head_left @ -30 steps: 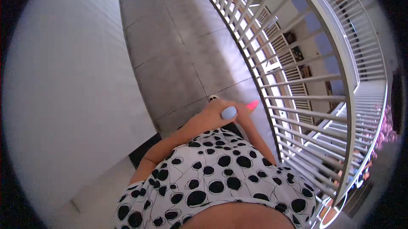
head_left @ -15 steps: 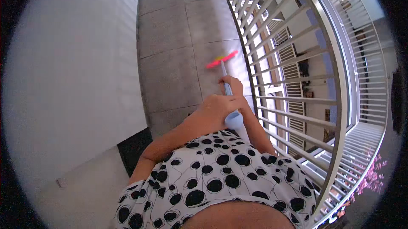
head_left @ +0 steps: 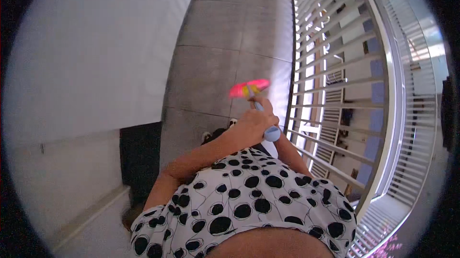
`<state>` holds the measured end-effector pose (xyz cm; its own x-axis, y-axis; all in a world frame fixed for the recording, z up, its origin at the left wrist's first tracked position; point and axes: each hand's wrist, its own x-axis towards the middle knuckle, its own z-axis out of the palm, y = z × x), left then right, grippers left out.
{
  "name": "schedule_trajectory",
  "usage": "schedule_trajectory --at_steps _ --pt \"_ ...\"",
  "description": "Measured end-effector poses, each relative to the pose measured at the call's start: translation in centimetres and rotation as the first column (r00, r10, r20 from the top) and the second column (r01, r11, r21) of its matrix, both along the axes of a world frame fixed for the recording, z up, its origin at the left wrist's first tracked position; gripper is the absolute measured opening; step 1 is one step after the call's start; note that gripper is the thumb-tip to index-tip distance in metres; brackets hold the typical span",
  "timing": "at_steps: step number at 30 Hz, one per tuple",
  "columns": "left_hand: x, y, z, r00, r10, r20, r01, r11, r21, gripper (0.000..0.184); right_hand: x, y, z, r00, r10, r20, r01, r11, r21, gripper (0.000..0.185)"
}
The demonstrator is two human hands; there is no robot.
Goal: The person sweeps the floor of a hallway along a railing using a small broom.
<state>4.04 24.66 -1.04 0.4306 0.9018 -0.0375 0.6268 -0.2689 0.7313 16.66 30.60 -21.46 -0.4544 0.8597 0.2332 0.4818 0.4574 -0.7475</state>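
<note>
A pole with a light blue grip runs forward from my waist. Its far end carries a pink and yellow head, slightly blurred, over the grey tiled floor. Nearer to my body, my left hand is closed around the pole just ahead of the rounded grip end. My right hand wraps the pole farther forward, close behind the pink head; its fingers are partly hidden. Whether the head touches the floor, I cannot tell.
White walling lines the left side, with a dark mat or opening at its near end. A white barred railing curves along the right, with a lower level behind it. My shoes show beyond the patterned top.
The view has turned, so the railing and floor sit differently. The pink head, hidden mostly behind my hands at first, came out ahead of them and is now closer to my hands than half a second ago.
</note>
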Motion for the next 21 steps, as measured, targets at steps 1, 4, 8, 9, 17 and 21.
schedule_trajectory --at_steps 1,4,8,9,17,21 --pt "0.4 1.3 -2.0 0.996 -0.090 0.022 0.089 0.996 0.020 0.023 0.6 0.9 -1.2 0.984 -0.089 -0.154 0.099 0.994 0.055 0.019" --pt "0.6 4.4 -5.1 0.943 -0.327 0.066 0.325 0.945 0.048 0.024 3.2 3.6 -6.4 0.965 -0.229 -0.132 0.215 0.970 -0.110 0.020" --pt "-1.8 2.8 -3.7 0.984 -0.123 0.126 0.124 0.992 0.000 0.029 2.9 5.2 -3.0 0.994 -0.059 0.093 0.066 0.995 -0.077 0.021" --pt "-2.8 1.6 -2.4 0.993 -0.045 0.111 0.035 0.995 0.094 0.025 2.1 4.9 -0.8 0.978 0.023 0.209 -0.017 0.999 -0.032 0.022" --pt "-9.4 -10.0 5.2 0.671 0.150 0.726 -0.559 0.746 0.362 0.029 -10.5 -2.6 12.3 0.757 0.609 0.236 -0.607 0.790 -0.091 0.027" --pt "-11.6 -16.0 10.9 0.594 0.192 0.781 -0.599 0.754 0.270 0.018 -16.2 -9.2 16.5 0.585 0.810 0.035 -0.789 0.579 -0.207 0.036"
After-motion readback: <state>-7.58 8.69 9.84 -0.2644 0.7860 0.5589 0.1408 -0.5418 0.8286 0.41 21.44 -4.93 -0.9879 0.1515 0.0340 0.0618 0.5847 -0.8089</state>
